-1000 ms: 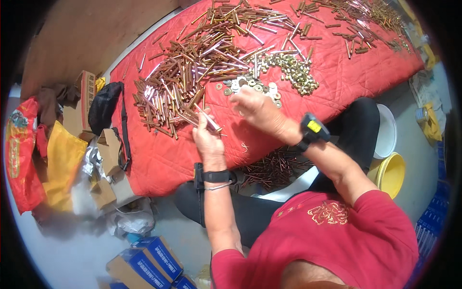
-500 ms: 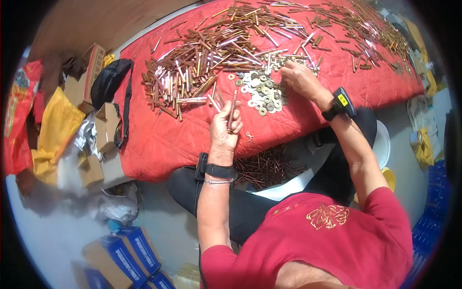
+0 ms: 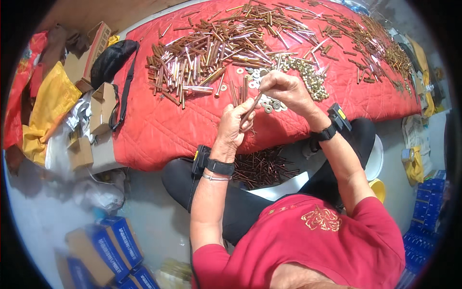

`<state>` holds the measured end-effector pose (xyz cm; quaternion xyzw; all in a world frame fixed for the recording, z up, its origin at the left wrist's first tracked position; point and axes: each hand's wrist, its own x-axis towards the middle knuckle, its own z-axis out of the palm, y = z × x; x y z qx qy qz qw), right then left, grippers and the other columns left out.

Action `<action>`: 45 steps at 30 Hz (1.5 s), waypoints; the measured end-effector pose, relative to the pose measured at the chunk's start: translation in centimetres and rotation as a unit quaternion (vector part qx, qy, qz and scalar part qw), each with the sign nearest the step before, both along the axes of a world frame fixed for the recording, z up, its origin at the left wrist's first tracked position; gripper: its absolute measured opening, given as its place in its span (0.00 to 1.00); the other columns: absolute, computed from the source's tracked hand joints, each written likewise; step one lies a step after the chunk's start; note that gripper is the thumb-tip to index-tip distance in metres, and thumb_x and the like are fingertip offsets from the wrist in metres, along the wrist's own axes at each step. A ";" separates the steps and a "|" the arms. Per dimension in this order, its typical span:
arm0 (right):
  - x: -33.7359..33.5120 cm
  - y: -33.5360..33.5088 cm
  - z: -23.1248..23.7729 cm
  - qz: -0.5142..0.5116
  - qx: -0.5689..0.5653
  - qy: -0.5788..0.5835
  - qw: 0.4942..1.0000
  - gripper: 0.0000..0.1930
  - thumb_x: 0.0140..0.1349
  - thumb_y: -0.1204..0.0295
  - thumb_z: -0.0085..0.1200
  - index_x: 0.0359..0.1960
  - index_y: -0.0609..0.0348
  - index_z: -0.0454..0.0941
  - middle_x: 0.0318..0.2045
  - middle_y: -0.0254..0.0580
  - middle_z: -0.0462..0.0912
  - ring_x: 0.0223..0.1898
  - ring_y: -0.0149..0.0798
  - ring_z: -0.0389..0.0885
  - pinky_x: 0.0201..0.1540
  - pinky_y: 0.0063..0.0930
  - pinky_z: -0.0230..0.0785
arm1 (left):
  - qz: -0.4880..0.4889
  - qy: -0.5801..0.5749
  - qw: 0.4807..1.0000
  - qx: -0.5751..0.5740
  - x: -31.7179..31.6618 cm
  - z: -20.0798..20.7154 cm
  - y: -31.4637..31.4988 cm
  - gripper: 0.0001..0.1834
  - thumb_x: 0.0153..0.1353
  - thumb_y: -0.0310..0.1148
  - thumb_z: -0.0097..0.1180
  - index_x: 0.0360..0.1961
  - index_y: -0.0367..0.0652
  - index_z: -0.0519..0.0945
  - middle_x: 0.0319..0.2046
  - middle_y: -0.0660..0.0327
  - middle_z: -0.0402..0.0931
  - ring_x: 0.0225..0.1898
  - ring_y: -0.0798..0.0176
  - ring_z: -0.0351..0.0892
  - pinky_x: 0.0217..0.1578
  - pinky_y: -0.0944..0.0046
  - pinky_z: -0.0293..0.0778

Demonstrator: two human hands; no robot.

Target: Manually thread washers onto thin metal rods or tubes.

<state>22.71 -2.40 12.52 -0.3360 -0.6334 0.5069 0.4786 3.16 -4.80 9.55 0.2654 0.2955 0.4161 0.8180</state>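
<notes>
My left hand (image 3: pixel 233 123) is closed around a slim copper-brown bolt (image 3: pixel 251 110), its upper end tilted toward my right hand. More long bolts (image 3: pixel 234 92) stick up beside the left fingers; whether they are gripped is unclear. My right hand (image 3: pixel 288 94) pinches at the tip of the tilted bolt, and anything small between its fingertips is hidden. Below the right fingers lie flat grey washers (image 3: pixel 273 105), partly covered by the hand. Beyond the right wrist is a heap of small brass-coloured nuts (image 3: pixel 313 82).
A red quilted cloth (image 3: pixel 154 130) covers the low work surface. Long bolts (image 3: pixel 202 58) are heaped across it, with another spread (image 3: pixel 380 53) at far right. More dark bolts (image 3: pixel 264 168) lie below the front edge. Cardboard boxes (image 3: pixel 103 108) and a black bag (image 3: pixel 113 60) stand left.
My right hand has left the nut heap and come left to the bolt tip. My left hand has shifted slightly right, and its bolt now leans toward the right hand.
</notes>
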 end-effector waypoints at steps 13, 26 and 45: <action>1.1 -1.0 1.6 -0.008 0.073 -0.253 0.965 0.15 0.66 0.70 0.45 0.54 0.51 0.72 0.26 0.36 0.74 0.26 0.26 0.70 0.32 0.24 0.67 | -0.029 0.204 0.969 0.135 0.7 2.3 -0.3 0.13 0.61 0.41 0.57 0.30 0.41 0.79 0.16 0.75 0.64 0.15 0.81 0.56 0.16 0.76 0.50; 0.6 -1.5 0.7 0.032 -0.086 -0.068 0.993 0.11 0.70 0.65 0.41 0.47 0.57 0.69 0.23 0.31 0.76 0.23 0.21 0.73 0.24 0.15 0.63 | -0.013 0.141 0.986 0.084 0.6 2.0 0.2 0.10 0.61 0.38 0.56 0.32 0.41 0.79 0.16 0.74 0.66 0.14 0.82 0.56 0.13 0.78 0.47; -0.7 -0.7 0.8 -0.083 -0.012 -0.219 0.972 0.19 0.64 0.74 0.48 0.57 0.52 0.68 0.30 0.34 0.73 0.26 0.23 0.68 0.30 0.22 0.66 | -0.013 0.109 0.991 0.069 0.4 1.1 0.2 0.12 0.61 0.39 0.56 0.34 0.40 0.79 0.16 0.74 0.65 0.13 0.82 0.55 0.12 0.79 0.46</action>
